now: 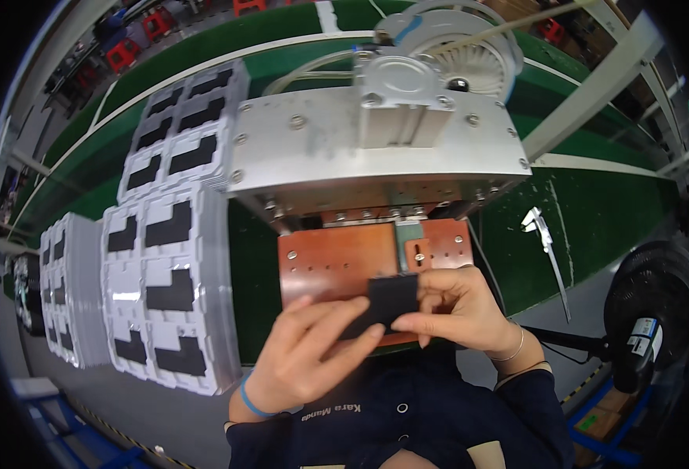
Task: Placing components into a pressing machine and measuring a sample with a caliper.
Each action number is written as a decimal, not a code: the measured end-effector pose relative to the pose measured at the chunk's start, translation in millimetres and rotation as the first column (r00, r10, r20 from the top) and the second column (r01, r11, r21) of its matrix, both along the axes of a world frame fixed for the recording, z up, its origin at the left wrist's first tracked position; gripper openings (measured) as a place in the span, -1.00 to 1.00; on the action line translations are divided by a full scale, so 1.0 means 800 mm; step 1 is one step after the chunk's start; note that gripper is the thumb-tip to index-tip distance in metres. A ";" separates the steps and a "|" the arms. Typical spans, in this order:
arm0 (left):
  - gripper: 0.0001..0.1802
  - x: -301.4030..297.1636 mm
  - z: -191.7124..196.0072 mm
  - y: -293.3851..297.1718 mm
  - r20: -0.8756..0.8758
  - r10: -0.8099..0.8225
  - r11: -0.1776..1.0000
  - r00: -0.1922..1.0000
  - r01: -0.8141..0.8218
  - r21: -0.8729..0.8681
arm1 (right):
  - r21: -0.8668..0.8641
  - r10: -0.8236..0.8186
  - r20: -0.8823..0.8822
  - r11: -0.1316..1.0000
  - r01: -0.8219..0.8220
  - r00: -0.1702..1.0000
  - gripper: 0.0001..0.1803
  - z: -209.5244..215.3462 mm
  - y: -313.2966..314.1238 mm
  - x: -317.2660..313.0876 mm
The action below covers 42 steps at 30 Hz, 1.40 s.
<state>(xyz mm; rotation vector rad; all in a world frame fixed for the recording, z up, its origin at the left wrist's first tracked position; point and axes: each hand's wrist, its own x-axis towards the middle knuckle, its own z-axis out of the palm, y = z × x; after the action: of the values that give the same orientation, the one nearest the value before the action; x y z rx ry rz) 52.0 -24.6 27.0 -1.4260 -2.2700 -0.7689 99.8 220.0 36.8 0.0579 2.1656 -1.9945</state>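
Observation:
Both hands hold a flat black L-shaped piece [394,299] in front of a metal press. My left hand [307,353] grips its left side, with the thumb and fingers closed on the lower part. On the other side, the thumb and fingers of my right hand [463,309] pinch the right edge. Just beyond the piece lies the orange-brown base plate [333,250] of the press, partly hidden by my hands. A small orange block [418,255] with a slot is fixed on this plate. Above it stands the silver press housing [321,148] with a cylinder on top.
Stacked white plastic trays [133,275] holding black L-shaped pieces stand at left, with another stack [192,117] behind. A caliper [547,258] lies on the green tabletop [508,227] at right. A black fan [649,313] is at far right, a larger white fan [477,62] behind the press.

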 end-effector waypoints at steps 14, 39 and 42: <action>-0.61 0.011 0.004 -0.233 0.781 0.371 0.455 0.503 -0.831 0.319 | 0.183 0.104 -0.409 0.983 -0.030 0.907 -0.56 -0.032 -0.128 0.007; -0.85 -0.011 -0.081 -0.433 0.103 0.861 0.500 0.499 -0.866 0.011 | 0.293 0.282 -0.357 0.939 -0.180 0.891 -0.80 -0.041 -0.124 0.007; -0.84 -0.026 -0.078 -0.415 -0.018 0.821 0.569 0.571 -0.820 -0.057 | 0.317 0.300 -0.424 0.933 -0.171 0.854 -0.80 -0.042 -0.123 0.004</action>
<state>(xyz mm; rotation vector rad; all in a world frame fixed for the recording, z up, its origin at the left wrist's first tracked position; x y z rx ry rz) 31.4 -356.8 -35.8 -0.2118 -2.5761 -0.3741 103.0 121.5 3.2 -0.6924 2.5620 -1.6863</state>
